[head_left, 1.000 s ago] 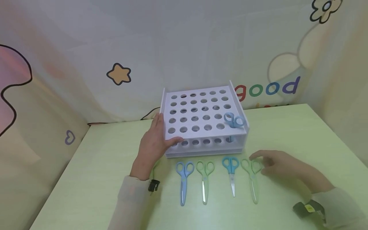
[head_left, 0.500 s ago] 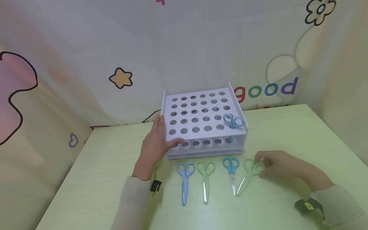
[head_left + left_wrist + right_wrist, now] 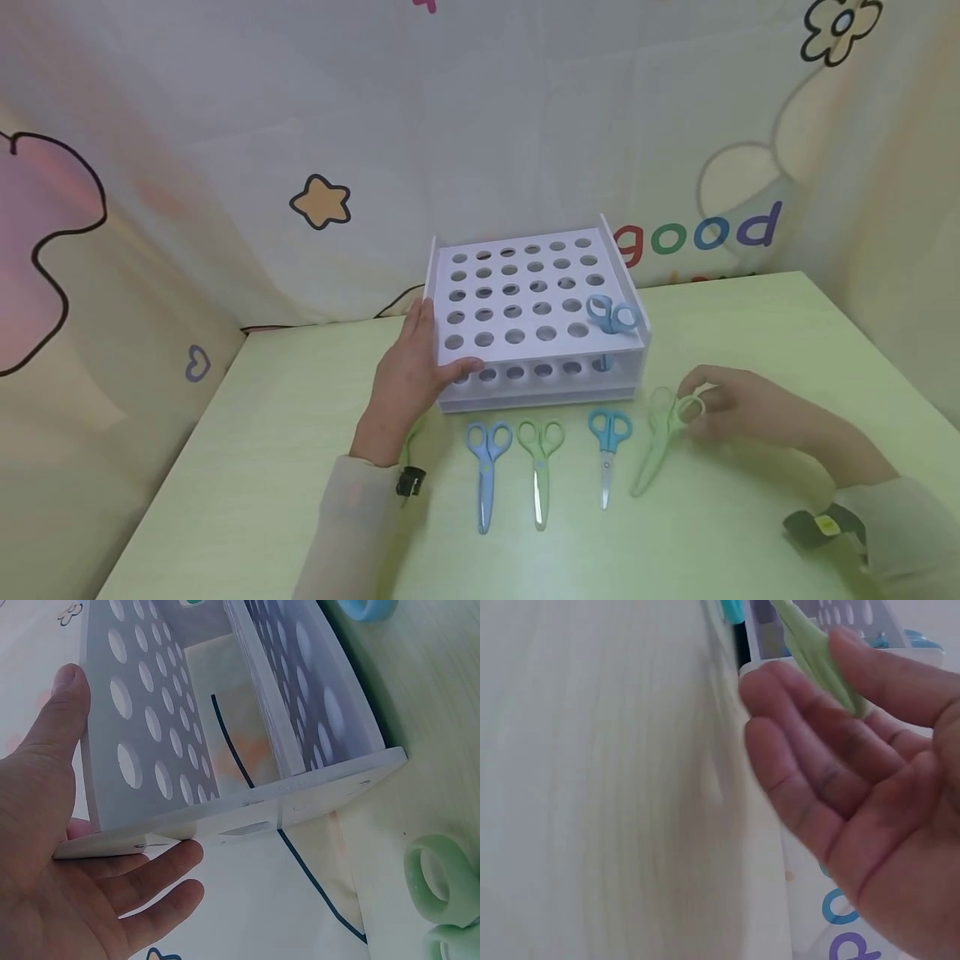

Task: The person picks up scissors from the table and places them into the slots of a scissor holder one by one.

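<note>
My left hand (image 3: 408, 375) holds the left front corner of a white acrylic rack (image 3: 540, 392) with rows of round holes. Its thumb lies over the top board, the fingers along the outer side panel (image 3: 225, 825). Light blue scissors (image 3: 606, 325) stand handles-up in the front right hole. Beside the rack's right front, my right hand (image 3: 738, 408) pinches pale green scissors (image 3: 658, 433) by one handle loop, blades pointing down toward the table; in the right wrist view a green handle (image 3: 817, 664) shows between thumb and fingers.
Blue scissors (image 3: 486, 471), green scissors (image 3: 540, 471) and teal scissors (image 3: 604, 433) lie in a row before the rack. Another green pair (image 3: 420, 892) lies partly hidden by my left wrist. A printed curtain (image 3: 487, 125) hangs behind the pale green table (image 3: 300, 467).
My right hand has taken hold of the rightmost green scissors, swung their blades leftward and lifted them up toward the rack. My left hand has stayed on the rack.
</note>
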